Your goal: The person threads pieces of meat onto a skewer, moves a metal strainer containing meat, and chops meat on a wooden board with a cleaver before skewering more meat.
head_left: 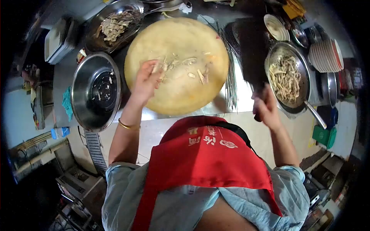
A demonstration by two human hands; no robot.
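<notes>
My right hand (266,106) is wrapped round the handle of a cleaver. The broad dark blade of the cleaver (252,54) points away from me, right of the round chopping board (177,102). Over the board's left part hovers my left hand (146,81), loosely curved with its fingers apart; its fingertips are slightly blurred. Pale cut strips (175,63) and a few small pieces lie scattered on the board near those fingers. On the right, a steel perforated pan (271,54) with a long handle holds a heap of similar pale strips (286,79).
At left stands a steel basin (79,92) with a few scraps inside. Behind it, a metal bowl (92,36) holds more cut pieces. Thin dark skewers (230,82) lie right of the board. Stacked plates (323,57) stand far right, and white trays (58,40) far left.
</notes>
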